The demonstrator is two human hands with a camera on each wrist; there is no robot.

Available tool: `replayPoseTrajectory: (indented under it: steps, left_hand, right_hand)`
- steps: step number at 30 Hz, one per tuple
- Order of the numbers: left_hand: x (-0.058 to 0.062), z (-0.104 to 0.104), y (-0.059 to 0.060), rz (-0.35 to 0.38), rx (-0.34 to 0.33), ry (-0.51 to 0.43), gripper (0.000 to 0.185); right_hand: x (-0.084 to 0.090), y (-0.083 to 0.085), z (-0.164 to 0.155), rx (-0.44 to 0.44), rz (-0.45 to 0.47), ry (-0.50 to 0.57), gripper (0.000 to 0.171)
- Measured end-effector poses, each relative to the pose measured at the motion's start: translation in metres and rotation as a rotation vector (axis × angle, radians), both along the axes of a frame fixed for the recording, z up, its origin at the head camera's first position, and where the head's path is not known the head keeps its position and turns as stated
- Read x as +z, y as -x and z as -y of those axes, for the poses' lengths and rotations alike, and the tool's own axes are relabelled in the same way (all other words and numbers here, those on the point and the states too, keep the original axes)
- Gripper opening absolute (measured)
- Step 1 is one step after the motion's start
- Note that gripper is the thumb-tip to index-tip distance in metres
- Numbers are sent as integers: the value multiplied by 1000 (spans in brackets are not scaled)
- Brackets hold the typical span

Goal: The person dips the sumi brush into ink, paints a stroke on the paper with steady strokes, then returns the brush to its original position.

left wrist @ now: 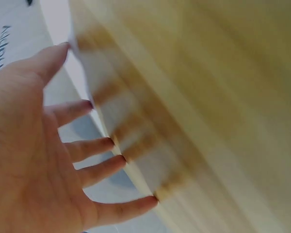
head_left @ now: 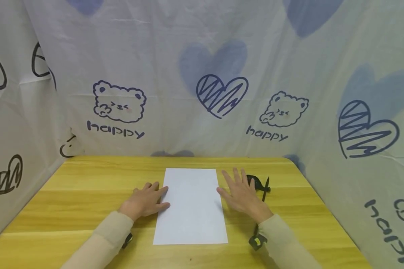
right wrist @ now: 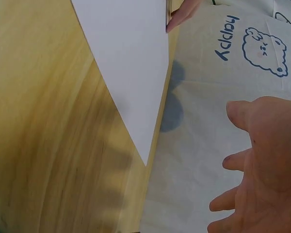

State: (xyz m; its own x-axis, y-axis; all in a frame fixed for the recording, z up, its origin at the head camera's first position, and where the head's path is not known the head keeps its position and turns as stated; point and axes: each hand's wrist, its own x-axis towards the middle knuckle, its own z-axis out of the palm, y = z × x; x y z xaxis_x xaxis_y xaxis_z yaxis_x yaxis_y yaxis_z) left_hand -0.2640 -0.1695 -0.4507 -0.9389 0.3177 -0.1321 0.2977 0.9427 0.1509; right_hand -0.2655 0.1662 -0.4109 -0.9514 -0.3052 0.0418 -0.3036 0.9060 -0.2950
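A white sheet of paper (head_left: 191, 205) lies flat in the middle of a yellow wooden table (head_left: 87, 194). My left hand (head_left: 144, 201) rests beside the sheet's left edge, its fingers (head_left: 161, 191) touching that edge. My right hand (head_left: 240, 194) lies by the right edge with fingers spread and straight. In the left wrist view my left hand (left wrist: 48, 160) shows an open palm with straight fingers above the table. In the right wrist view my right hand (right wrist: 262, 174) is open too, and the sheet of paper (right wrist: 131, 63) reaches toward the table's far edge.
A black pen (head_left: 265, 188) and a small black object (head_left: 255, 180) lie just right of my right hand. White cloth walls (head_left: 202, 74) printed with bears, hearts and "happy" close in the table at the back and both sides.
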Motion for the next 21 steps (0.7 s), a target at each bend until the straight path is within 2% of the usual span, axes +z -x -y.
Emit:
replayPoseTrajectory:
  steps: [8,21]
  left_hand:
    - [2,0,0,5,-7,11,71]
    - [0,5,-1,8,-5,-3,71]
  right_hand:
    - [5,4,-24,7,-11,-33,68]
    - [9,2,-68,109,-171,-125,40]
